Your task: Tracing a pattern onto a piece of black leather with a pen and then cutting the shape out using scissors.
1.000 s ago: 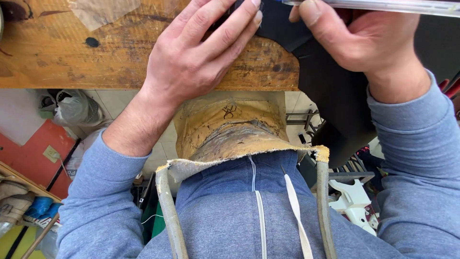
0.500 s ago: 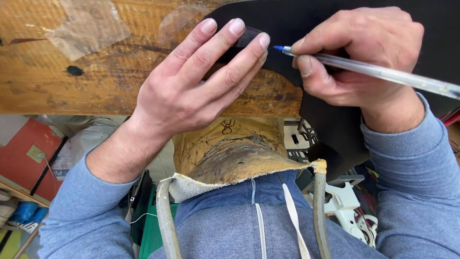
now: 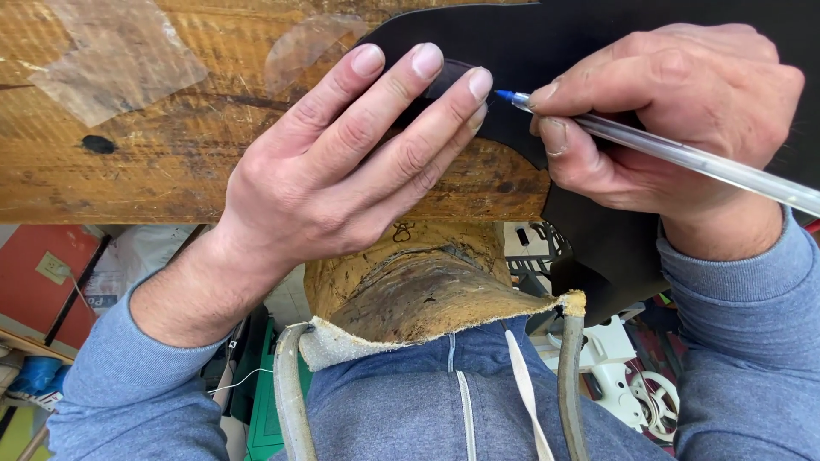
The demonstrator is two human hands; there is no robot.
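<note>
1. My left hand [image 3: 342, 171] lies flat on the counter [image 3: 171, 162], palm down, its fingers [image 3: 410, 77] straight and close together.
2. Those fingertips press on a small dark pattern piece [image 3: 446, 78], which sits on the black sheet [image 3: 530, 51]; they grip nothing, they only hold it down.
3. My right hand [image 3: 675, 119] has its fingers [image 3: 555, 137] clamped on a pen [image 3: 683, 155], thumb below and forefinger on top.
4. The pen has a clear barrel and a blue tip; the tip touches the black sheet just beside my left middle fingertip, at the edge of the pattern piece.
5. The barrel runs off to the right, past my wrist and out toward the frame edge.
6. The black sheet covers the upper right of the counter and hangs over its near edge, below my right hand.
7. The counter is worn, scratched wood, with two patches of clear tape [image 3: 111, 60] stuck on it to the left and a dark spot near them.
8. Under the counter edge a stained leather apron [image 3: 418, 290] bulges against my body, over my blue hoodie [image 3: 410, 410].
9. Both sleeves of the hoodie show; my left one is pushed up the forearm.
</note>
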